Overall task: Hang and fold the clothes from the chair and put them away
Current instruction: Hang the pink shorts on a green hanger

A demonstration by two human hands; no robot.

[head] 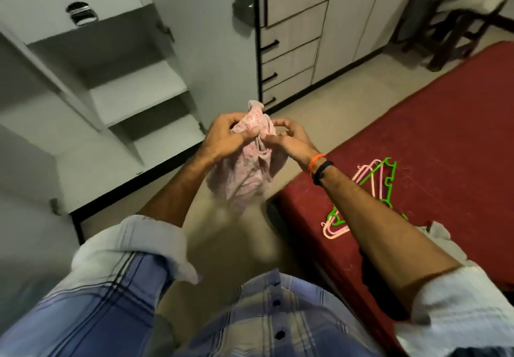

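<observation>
Pink garment hangs bunched, grasped by left hand and right hand fingers.

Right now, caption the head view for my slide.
Both hands, left hand and right hand, grip a pink garment beside hangers on the red bed.

The garment I hold is pale pink with a pink print. My shirt is blue-and-white checked. The bed is dark red; the hangers green and pink.
</observation>
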